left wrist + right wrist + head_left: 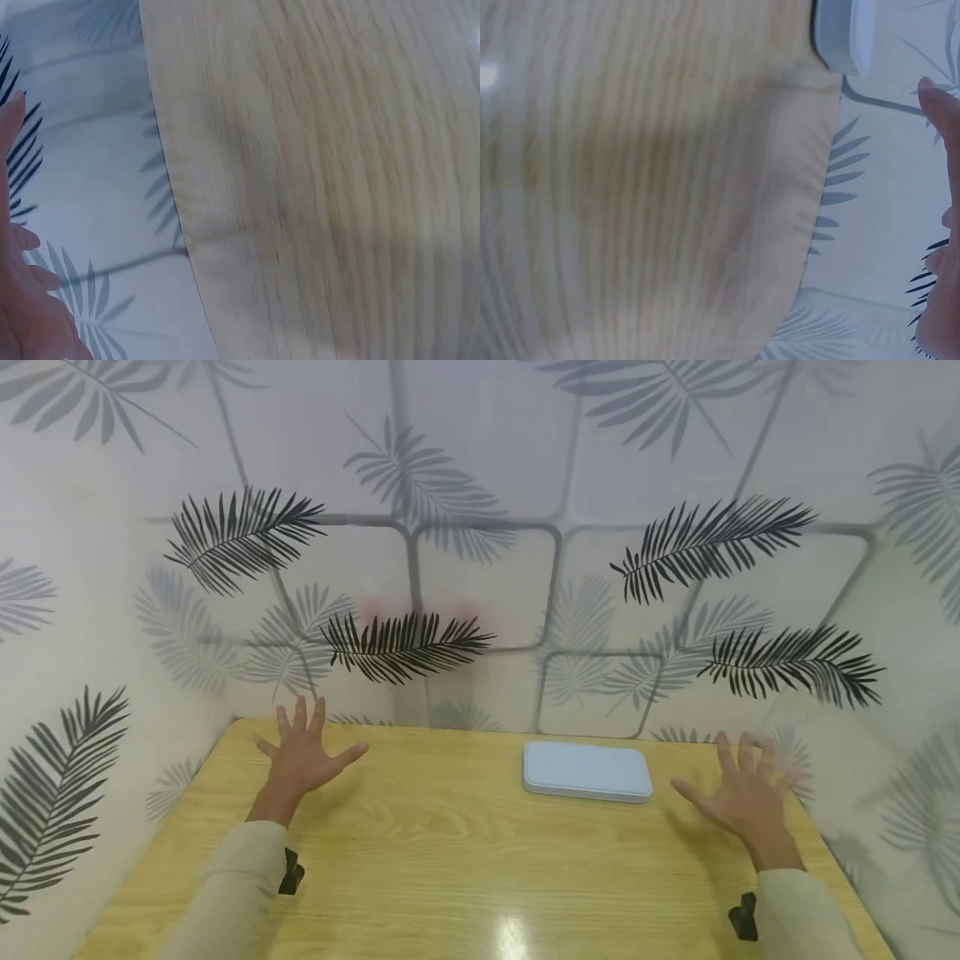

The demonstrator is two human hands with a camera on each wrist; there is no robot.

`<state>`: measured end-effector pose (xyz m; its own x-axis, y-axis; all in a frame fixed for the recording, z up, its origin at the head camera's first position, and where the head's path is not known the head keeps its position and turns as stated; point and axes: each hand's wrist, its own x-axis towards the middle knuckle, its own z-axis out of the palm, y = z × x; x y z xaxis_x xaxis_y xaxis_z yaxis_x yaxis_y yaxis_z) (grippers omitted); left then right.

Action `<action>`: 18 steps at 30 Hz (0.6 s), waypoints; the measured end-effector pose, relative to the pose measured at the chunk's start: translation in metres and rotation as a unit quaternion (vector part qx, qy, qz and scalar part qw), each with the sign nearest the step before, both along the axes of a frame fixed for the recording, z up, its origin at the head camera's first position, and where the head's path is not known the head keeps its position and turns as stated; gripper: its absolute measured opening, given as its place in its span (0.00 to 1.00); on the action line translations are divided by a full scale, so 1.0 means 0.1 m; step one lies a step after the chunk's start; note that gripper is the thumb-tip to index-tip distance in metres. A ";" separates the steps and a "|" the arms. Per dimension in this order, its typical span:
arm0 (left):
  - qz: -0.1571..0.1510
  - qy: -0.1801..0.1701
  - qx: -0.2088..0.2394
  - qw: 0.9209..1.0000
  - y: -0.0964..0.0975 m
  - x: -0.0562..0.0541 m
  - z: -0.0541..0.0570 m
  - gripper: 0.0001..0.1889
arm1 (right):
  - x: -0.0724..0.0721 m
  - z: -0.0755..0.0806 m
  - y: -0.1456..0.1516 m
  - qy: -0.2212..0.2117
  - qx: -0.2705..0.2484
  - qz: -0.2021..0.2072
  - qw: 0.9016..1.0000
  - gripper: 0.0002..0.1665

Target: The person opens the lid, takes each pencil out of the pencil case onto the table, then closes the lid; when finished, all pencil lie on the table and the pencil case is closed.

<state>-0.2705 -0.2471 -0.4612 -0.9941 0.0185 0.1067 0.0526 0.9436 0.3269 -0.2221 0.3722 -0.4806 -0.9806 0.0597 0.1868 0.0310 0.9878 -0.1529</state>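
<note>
A white rounded rectangular case or box (587,770) lies flat near the table's back edge, right of centre in the head view. Part of the same white case (844,34) shows at the top of the right wrist view. My left hand (300,762) is spread over the table's back left, fingers apart and holding nothing. To the right of the case, my right hand (750,800) is spread too, its thumb pointing toward the case with a gap between. At the side edges of the wrist views, parts of the left hand (30,300) and right hand (946,225) appear.
The light wood table (450,860) reaches back to a wall covering (487,585) with dark and grey leaf prints. Each sleeve has a small black device at the wrist, such as the left one (291,872). A light reflection glints on the table's front.
</note>
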 end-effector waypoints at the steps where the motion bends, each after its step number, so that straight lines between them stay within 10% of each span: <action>1: -0.003 -0.008 0.006 1.000 0.06 -0.02 0.00 0.58 | -0.02 0.01 -0.01 -0.004 -0.003 0.003 1.000 0.66; 18: -0.169 -0.062 0.117 0.977 1.46 -0.22 -0.09 0.51 | -0.13 0.08 -0.37 -0.190 -0.199 0.053 0.960 0.67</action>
